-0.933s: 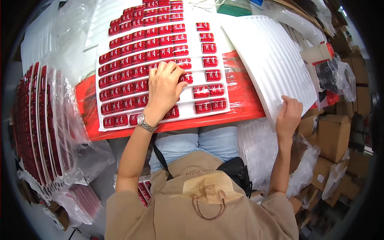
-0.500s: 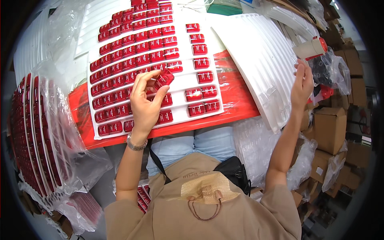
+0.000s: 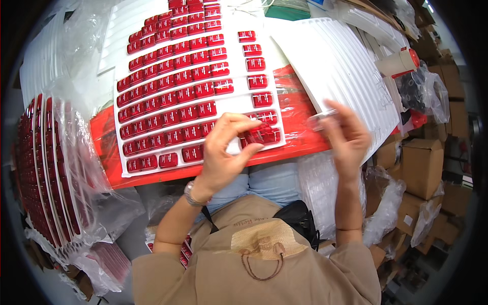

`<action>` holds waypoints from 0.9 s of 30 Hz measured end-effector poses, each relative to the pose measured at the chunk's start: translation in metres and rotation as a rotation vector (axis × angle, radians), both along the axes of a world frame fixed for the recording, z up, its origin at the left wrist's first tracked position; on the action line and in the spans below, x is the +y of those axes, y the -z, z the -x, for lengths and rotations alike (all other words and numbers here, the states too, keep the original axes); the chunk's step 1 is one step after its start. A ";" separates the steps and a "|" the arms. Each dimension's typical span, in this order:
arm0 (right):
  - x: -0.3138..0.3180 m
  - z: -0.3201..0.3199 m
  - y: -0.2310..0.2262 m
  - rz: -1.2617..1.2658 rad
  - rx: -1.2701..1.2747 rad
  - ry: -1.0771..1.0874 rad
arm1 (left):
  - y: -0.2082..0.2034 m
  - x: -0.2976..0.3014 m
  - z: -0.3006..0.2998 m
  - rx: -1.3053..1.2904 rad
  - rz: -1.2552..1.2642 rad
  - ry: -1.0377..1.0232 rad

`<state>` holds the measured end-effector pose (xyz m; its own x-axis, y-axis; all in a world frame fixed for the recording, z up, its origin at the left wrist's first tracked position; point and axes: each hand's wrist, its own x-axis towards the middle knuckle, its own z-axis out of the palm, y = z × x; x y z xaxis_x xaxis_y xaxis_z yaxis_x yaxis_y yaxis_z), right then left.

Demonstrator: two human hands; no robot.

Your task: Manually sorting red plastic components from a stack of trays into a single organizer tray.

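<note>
My left hand [image 3: 223,152] has its thumb and fingers closed on a small glossy red block [image 3: 260,133] with pale print. It is over the near right part of a white ribbed tray [image 3: 239,104], which holds curved rows of similar red blocks [image 3: 182,78]. To the right, my right hand [image 3: 351,142], smeared by motion, pinches a small clear, shiny piece [image 3: 321,121] whose kind is too blurred to tell. This hand is above the red-covered table edge, apart from my left hand.
A bare white ribbed tray [image 3: 335,66] lies at the right. Wrapped trays of red blocks [image 3: 43,173] stand at the left. A pale cylinder with a red end [image 3: 399,62] lies at the far right, with cardboard boxes [image 3: 422,168] below. Red plastic [image 3: 305,137] covers the table's front.
My left hand moved right with the red block, from the tray's middle. My right hand came in from the far right toward my left hand, and a clear piece now shows in it.
</note>
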<state>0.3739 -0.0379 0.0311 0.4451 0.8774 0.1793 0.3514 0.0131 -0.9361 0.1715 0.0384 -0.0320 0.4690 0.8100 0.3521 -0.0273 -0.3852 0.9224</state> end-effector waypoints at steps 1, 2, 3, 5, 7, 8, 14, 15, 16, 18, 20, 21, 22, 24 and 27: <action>0.005 0.018 0.010 -0.048 -0.102 -0.069 | -0.001 -0.003 -0.005 0.006 -0.005 0.002; 0.010 0.029 0.018 -0.129 -0.272 -0.111 | -0.002 -0.005 -0.010 -0.026 0.022 -0.019; 0.015 0.045 0.026 -0.190 -0.327 -0.088 | -0.001 -0.007 -0.006 -0.064 0.047 -0.057; 0.010 0.043 0.023 -0.043 -0.187 -0.201 | 0.000 -0.003 -0.004 -0.010 0.095 -0.056; 0.006 0.038 0.024 0.076 -0.157 -0.357 | 0.007 0.003 -0.001 0.011 0.175 -0.024; 0.007 0.038 0.028 0.077 -0.156 -0.356 | 0.010 0.003 -0.003 0.012 0.176 -0.023; 0.008 0.050 0.025 0.091 0.364 -0.209 | 0.008 -0.001 -0.017 -0.034 0.163 -0.006; 0.008 0.050 0.027 0.092 0.367 -0.212 | 0.010 -0.002 -0.016 -0.033 0.130 -0.028; 0.008 0.049 0.029 0.102 0.483 -0.174 | 0.011 -0.005 -0.017 -0.034 0.097 -0.051; 0.008 0.044 0.035 0.113 0.602 -0.141 | 0.013 -0.008 -0.017 -0.048 0.140 -0.051; 0.007 0.038 0.040 0.116 0.729 -0.210 | 0.016 -0.011 -0.019 -0.205 0.320 0.017; 0.006 0.037 0.041 0.117 0.730 -0.212 | 0.014 -0.011 -0.018 -0.204 0.320 0.015; 0.006 0.036 0.042 0.154 0.533 -0.252 | 0.013 -0.011 -0.017 -0.299 0.481 0.092; 0.005 0.031 0.034 0.188 0.335 -0.292 | 0.013 -0.009 -0.014 -0.394 0.640 0.168; 0.000 0.004 0.007 0.087 -0.759 -0.435 | 0.011 0.009 0.001 0.061 0.099 0.027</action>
<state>0.3695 -0.0375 0.0239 -0.1439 0.9657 0.2161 0.8599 0.2301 -0.4556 0.1707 0.0473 -0.0427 0.5089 0.8263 0.2412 0.0209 -0.2920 0.9562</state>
